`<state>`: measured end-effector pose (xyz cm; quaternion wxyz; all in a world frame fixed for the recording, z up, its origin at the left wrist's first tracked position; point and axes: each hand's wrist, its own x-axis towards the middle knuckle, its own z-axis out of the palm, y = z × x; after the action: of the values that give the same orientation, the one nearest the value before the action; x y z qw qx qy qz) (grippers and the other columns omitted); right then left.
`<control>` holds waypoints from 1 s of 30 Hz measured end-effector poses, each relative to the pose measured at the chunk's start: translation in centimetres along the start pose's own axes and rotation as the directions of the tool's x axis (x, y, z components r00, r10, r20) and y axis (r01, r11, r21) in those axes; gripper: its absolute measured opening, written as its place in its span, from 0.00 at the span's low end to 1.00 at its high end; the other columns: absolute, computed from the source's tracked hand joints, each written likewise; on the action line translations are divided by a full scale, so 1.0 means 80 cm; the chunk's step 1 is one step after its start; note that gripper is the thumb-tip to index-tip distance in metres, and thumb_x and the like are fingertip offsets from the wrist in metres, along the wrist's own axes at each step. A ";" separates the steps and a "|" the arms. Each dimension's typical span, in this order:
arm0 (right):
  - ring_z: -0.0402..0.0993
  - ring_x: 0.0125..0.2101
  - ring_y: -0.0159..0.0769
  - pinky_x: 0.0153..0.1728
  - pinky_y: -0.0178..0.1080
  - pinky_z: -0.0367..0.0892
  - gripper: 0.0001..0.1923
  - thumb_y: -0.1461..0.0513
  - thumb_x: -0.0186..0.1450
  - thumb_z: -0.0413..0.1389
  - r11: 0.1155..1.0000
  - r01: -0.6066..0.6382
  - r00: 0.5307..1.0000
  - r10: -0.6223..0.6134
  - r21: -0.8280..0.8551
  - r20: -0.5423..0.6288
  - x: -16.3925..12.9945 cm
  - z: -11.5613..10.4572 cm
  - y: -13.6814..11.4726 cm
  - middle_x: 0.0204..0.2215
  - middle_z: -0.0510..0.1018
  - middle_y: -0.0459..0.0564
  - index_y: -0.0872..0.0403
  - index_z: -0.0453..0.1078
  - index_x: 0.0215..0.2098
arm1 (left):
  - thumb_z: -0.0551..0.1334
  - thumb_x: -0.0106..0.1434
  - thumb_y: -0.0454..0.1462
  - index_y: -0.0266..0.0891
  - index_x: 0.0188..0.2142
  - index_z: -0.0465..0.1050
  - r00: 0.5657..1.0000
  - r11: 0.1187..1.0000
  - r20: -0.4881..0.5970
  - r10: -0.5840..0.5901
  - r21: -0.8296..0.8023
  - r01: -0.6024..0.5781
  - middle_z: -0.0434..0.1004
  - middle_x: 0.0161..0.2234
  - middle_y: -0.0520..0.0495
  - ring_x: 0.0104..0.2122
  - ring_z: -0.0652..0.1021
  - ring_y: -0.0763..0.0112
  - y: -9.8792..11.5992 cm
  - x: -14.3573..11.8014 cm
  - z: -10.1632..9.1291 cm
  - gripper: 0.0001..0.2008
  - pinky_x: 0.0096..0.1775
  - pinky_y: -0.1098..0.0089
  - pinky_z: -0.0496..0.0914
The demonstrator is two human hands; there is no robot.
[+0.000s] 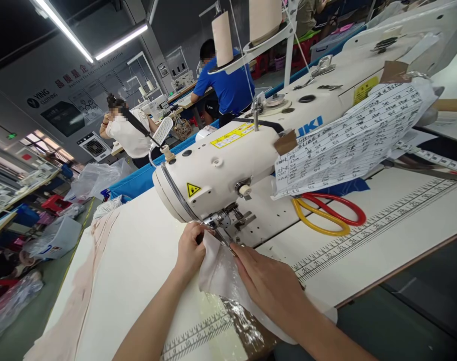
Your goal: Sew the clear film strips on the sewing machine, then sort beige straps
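Under the head of a white sewing machine point(213, 165) lies a thin, pale, slightly shiny fabric piece point(217, 271). My left hand point(191, 248) pinches its edge just left of the needle area, thumb and fingers closed. Right of the needle, my right hand point(268, 278) rests over the fabric, fingers together around a slim metal tool point(224, 239). The tool points toward the presser foot; its exact kind is partly hidden by my fingers. The needle tip is also hidden.
Scissors with red and yellow handles point(322, 215) lie right of the machine, above a printed ruler strip point(371, 230). A handwritten paper sheet point(349, 140) hangs on the machine. Pale pink fabric point(81, 286) spreads at the left. Two people point(224, 82) sit beyond.
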<state>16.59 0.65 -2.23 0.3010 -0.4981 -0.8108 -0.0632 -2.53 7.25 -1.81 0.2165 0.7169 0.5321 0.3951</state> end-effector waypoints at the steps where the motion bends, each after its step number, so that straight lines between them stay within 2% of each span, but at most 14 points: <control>1: 0.76 0.24 0.33 0.19 0.33 0.66 0.19 0.67 0.71 0.40 1.000 -0.007 1.000 0.007 0.016 0.002 -0.001 0.000 0.000 0.34 0.81 0.53 0.59 0.69 0.52 | 0.59 0.59 0.35 0.40 0.30 0.74 1.000 1.000 0.000 -0.011 0.001 0.011 0.75 0.33 0.47 0.36 0.74 0.66 0.000 0.000 0.000 0.05 0.38 0.67 0.68; 8: 0.76 0.25 0.34 0.19 0.33 0.64 0.17 0.65 0.72 0.40 1.000 -0.020 1.000 0.020 0.021 0.020 -0.004 0.002 0.001 0.35 0.80 0.53 0.59 0.68 0.52 | 0.59 0.60 0.37 0.40 0.29 0.74 1.000 0.999 0.009 -0.018 -0.035 0.018 0.74 0.33 0.48 0.36 0.74 0.67 0.000 -0.001 0.000 0.06 0.38 0.67 0.69; 18: 0.77 0.26 0.34 0.20 0.33 0.65 0.18 0.71 0.69 0.42 0.998 0.001 1.000 0.001 -0.063 0.023 -0.001 -0.001 -0.002 0.35 0.80 0.52 0.59 0.67 0.51 | 0.57 0.62 0.38 0.40 0.33 0.70 0.988 0.977 -0.037 0.153 0.159 -0.145 0.73 0.34 0.46 0.37 0.72 0.64 0.000 -0.001 0.007 0.05 0.40 0.63 0.68; 25: 0.77 0.27 0.34 0.21 0.34 0.67 0.15 0.71 0.68 0.46 0.998 -0.033 0.996 0.038 -0.059 0.083 0.002 -0.006 -0.006 0.32 0.80 0.50 0.59 0.70 0.48 | 0.57 0.63 0.41 0.39 0.25 0.65 0.999 0.999 -0.027 0.024 0.027 -0.023 0.70 0.30 0.49 0.32 0.72 0.69 -0.002 -0.001 0.005 0.11 0.35 0.69 0.67; 30: 0.77 0.25 0.34 0.20 0.34 0.68 0.15 0.71 0.67 0.49 0.994 -0.072 0.983 0.086 -0.087 0.160 0.005 -0.004 -0.009 0.33 0.79 0.50 0.59 0.69 0.51 | 0.58 0.63 0.40 0.39 0.26 0.67 0.998 0.998 -0.031 0.054 0.043 -0.053 0.70 0.29 0.49 0.32 0.73 0.70 -0.003 -0.001 0.002 0.11 0.34 0.70 0.68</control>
<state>15.97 0.45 -1.65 0.2152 -0.5451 -0.8091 -0.0430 -2.55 7.29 -2.15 0.1823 0.7287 0.5243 0.4010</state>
